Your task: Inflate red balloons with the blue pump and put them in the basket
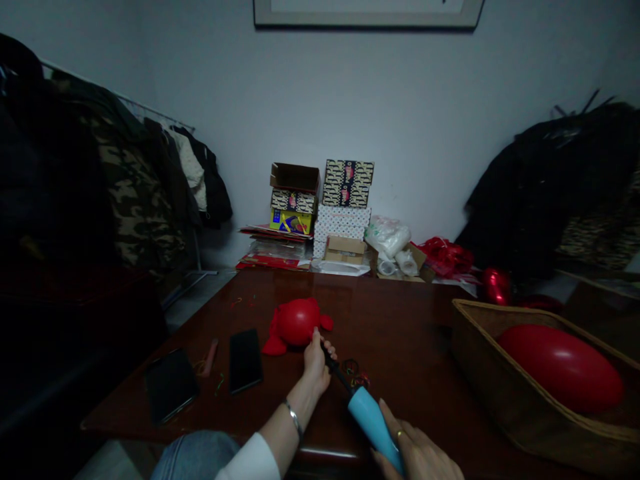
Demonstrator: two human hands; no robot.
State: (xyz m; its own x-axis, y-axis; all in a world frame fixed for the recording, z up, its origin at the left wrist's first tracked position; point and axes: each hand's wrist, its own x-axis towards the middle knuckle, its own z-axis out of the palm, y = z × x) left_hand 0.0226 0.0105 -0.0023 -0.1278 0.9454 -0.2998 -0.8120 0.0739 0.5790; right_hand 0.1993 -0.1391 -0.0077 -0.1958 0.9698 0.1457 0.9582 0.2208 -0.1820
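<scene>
I have the left hand's fingers closed at the near end of the red balloon, where the thin black end of the blue pump goes in under them. My right hand has its fingers curled around the pump's fat blue part. The balloon is just past my left hand, above the brown tabletop, near a dark phone.
</scene>
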